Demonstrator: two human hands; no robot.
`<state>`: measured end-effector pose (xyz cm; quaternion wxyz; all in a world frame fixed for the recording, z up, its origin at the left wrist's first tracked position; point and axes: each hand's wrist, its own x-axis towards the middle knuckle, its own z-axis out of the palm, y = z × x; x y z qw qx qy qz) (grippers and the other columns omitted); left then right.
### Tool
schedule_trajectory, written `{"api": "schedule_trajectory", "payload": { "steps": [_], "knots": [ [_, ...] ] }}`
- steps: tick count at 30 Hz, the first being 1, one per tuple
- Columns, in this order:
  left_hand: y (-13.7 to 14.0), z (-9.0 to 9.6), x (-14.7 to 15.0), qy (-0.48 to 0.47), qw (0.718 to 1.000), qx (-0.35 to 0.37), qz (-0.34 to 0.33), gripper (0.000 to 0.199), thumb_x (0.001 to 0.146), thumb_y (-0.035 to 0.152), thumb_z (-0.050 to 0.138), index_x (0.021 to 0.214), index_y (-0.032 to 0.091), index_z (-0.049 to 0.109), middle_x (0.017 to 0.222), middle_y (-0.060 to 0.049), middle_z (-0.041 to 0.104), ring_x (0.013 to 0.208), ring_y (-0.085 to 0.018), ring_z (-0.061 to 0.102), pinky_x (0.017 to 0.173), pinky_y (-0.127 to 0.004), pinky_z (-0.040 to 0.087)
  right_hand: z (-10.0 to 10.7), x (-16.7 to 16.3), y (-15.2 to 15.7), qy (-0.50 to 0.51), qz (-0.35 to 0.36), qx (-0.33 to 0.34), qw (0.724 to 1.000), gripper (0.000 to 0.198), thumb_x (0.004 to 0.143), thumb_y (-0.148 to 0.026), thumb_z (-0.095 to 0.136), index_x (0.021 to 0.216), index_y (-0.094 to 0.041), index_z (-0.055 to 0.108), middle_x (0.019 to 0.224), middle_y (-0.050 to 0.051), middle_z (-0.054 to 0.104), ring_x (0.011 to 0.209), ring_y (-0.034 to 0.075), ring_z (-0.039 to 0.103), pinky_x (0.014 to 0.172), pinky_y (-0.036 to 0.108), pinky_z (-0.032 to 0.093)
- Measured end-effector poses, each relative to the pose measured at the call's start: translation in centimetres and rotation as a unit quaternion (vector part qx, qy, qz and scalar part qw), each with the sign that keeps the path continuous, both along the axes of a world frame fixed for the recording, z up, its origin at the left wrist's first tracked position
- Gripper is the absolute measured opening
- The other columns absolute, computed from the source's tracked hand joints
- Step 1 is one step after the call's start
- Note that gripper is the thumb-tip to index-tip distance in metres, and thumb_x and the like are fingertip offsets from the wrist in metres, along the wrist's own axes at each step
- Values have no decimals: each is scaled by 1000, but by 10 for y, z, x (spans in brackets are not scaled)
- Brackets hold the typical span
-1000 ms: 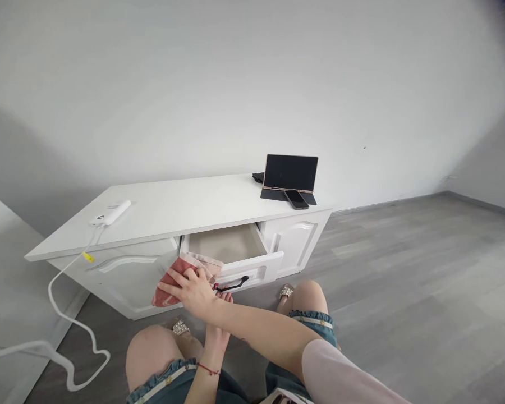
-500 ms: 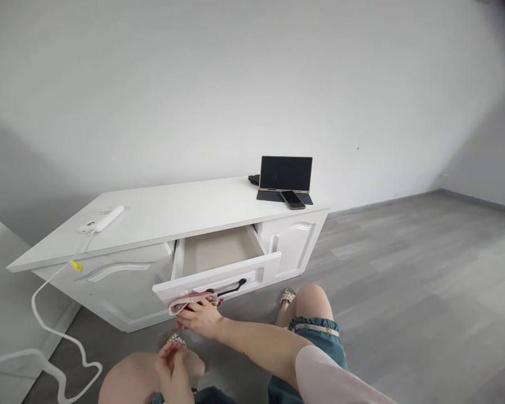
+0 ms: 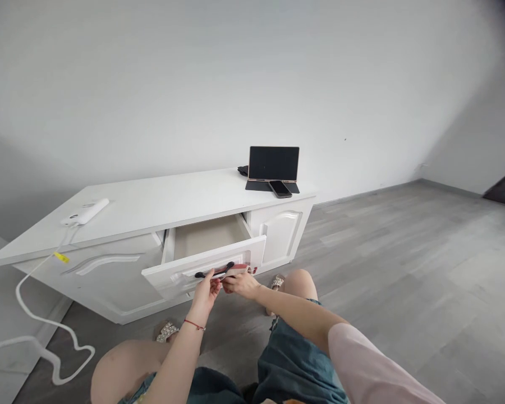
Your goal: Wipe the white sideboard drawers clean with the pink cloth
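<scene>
**Cloth [image 3: 240, 269] at the front of a drawer [image 3: 257, 250]**

The drawer stands partway out from the middle of a white cabinet [image 3: 160, 202], its pale floor visible. The right hand [image 3: 243, 285] is closed on the cloth, which is pinkish red and bunched against the drawer front, at and below the right end of the black handle [image 3: 214, 273]. The left hand [image 3: 207, 289], with a red bracelet [image 3: 194, 324] at its wrist, has its fingers bent at the lower edge of the handle, just beside the right; whether they grip the handle or the cloth cannot be told at this scale. On the cabinet top, a phone [image 3: 280, 189] lies at the foot of a propped tablet [image 3: 273, 163], near the right end. Near the left end lies a white device [image 3: 86, 212]; its cable [image 3: 73, 336], bearing a yellow tag [image 3: 61, 257], hangs over the front edge.
</scene>
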<state>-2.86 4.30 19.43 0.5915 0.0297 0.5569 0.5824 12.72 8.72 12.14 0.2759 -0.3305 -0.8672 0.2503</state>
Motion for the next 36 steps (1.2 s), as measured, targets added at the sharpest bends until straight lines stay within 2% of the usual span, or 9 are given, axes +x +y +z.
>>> {"api": "schedule_trajectory", "payload": {
  "steps": [2,5,11,15,19,22,27,31,36],
  "knots": [
    [4,1,2,-6,1000,-4,13,24,84,10,65,61,13,58,49,-2,59,40,-7,54,39,-14,47,5,28,6,-129,29,86,988,22,92,-16,57,106,-24,71,116,7,70,110,23,57,99,50,42],
    [6,2,2,-8,999,13,35,25,85,4,61,63,14,57,50,0,60,43,-7,57,45,-14,52,11,62,11,-276,2,223,935,32,98,-21,48,125,-29,64,128,9,64,120,27,49,98,53,39],
    [1,0,-1,-22,999,40,22,21,87,5,62,67,13,59,56,-4,64,51,-10,63,52,-17,57,36,80,19,-217,-158,304,914,43,97,-19,49,134,-37,60,124,9,65,111,28,49,94,49,35],
    [1,-2,-2,-33,998,45,19,17,87,4,60,73,13,60,58,-3,64,52,-10,63,55,-19,58,69,53,23,-147,-136,349,915,39,98,-21,49,129,-40,64,139,4,58,123,27,43,102,48,28],
    [2,-4,-2,-42,997,61,12,18,86,-1,55,78,14,61,69,-4,69,61,-11,67,63,-23,60,94,11,19,-146,-34,364,919,37,101,-29,44,133,-40,59,150,1,48,136,24,33,105,46,26],
    [1,-7,-1,-35,997,74,14,27,80,-8,49,84,15,62,74,-3,71,65,-11,69,64,-22,59,104,-19,13,-158,-9,354,922,38,102,-34,39,135,-42,57,155,1,43,136,26,33,102,48,29],
    [0,-13,3,-20,993,112,43,32,73,-9,52,87,19,59,68,2,68,55,-10,66,52,-19,54,118,-53,4,-192,14,347,918,37,102,-34,38,132,-43,58,159,-1,35,131,29,37,91,49,39],
    [-1,-13,5,-20,992,116,53,37,68,-11,51,86,21,57,65,4,65,53,-9,64,49,-16,50,126,-64,1,-217,19,341,915,37,101,-31,40,131,-43,60,162,-3,30,126,29,42,87,47,40],
    [1,-12,6,-19,993,95,71,35,69,-9,53,88,19,61,71,1,69,59,-12,67,57,-22,57,118,-49,9,-205,37,358,910,39,104,-32,35,132,-40,60,163,-5,28,136,23,37,92,43,37]
  ]
}}
